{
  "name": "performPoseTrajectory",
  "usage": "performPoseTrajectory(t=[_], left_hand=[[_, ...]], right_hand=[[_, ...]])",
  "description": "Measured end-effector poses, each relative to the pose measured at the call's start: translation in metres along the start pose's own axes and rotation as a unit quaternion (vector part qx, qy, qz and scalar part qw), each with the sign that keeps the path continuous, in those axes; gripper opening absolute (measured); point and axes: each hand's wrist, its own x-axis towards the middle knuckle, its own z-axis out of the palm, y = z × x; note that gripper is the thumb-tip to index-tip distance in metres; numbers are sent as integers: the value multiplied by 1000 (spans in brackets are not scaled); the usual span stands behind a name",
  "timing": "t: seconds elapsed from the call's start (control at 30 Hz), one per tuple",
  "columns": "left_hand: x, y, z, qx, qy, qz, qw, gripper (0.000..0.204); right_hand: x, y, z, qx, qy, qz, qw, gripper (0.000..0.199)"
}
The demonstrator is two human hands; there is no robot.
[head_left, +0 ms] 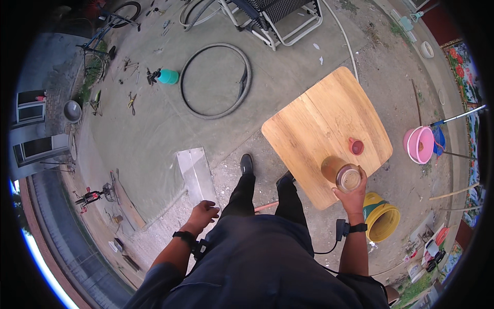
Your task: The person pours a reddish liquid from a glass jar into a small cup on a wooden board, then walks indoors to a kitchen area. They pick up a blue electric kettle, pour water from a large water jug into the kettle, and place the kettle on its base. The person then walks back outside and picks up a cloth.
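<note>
My right hand (355,198) is wrapped round a see-through jar (333,169) with amber-brown contents, over the near part of a small wooden table (319,121). The jar's round end, marked with rings, faces up toward me; I cannot tell whether that is a lid or the base. Just beyond the jar, a small reddish cup (356,146) stands on the tabletop. My left hand (201,213) hangs free at my left side, its fingers loosely bent and apart, with nothing in them. Below it lies a pale flat board (195,170) on the ground.
Right of the table are a yellow bucket (385,224) and a pink bucket (419,145). Ahead, a hose ring (248,82) lies on the concrete near a teal spray bottle (168,76). A folding chair (288,23) stands at the far side; bicycles are on the left.
</note>
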Motion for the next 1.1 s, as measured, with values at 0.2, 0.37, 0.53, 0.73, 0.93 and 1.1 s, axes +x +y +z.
performPoseTrajectory(t=[0.2, 0.37, 0.53, 0.73, 0.93, 1.1], left_hand=[[7, -18, -44, -68, -5, 29, 997, 47], [29, -25, -108, -121, 0, 59, 991, 50], [47, -39, -184, -184, 36, 78, 979, 47], [47, -70, -259, -298, 102, 78, 946, 46], [50, -83, -286, -377, 141, 61, 913, 45], [43, -88, -302, -446, 199, 21, 872, 42]], right_hand=[[-36, 2, -15, -11, -35, 43, 998, 127], [-39, -20, -56, -55, 45, 24, 997, 119], [8, -130, -62, -117, 143, -125, 975, 97], [66, -299, 53, -81, 37, -210, 974, 84], [125, -360, 185, -102, -186, -216, 953, 81], [166, -402, 294, -201, -376, -194, 883, 77]])
